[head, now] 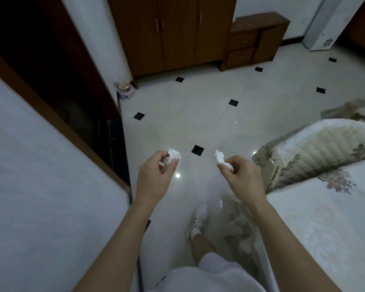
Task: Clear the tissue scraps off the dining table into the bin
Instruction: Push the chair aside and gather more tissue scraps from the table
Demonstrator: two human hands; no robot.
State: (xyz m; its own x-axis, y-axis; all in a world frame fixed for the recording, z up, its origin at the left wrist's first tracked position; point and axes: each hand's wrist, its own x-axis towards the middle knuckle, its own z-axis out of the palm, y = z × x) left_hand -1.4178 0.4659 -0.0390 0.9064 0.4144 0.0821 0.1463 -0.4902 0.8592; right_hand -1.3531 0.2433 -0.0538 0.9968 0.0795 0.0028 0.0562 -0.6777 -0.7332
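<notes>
My left hand (154, 175) pinches a crumpled white tissue scrap (174, 156) between thumb and fingers, held out over the tiled floor. My right hand (240, 175) grips a second white tissue scrap (220, 158), whose torn end sticks up past the fingertips. Both hands are at the same height, about a hand's width apart. A table with a pale floral cloth (329, 218) lies at the lower right. A small bin-like container (125, 89) stands on the floor by the wall corner, far ahead on the left.
A white wall and a dark doorway with a brown frame (57, 114) run along the left. A brown wardrobe (173, 32) and a drawer unit (255, 41) stand at the back. A cushioned chair (316, 150) sits on the right. My leg and white shoe (199, 220) are below.
</notes>
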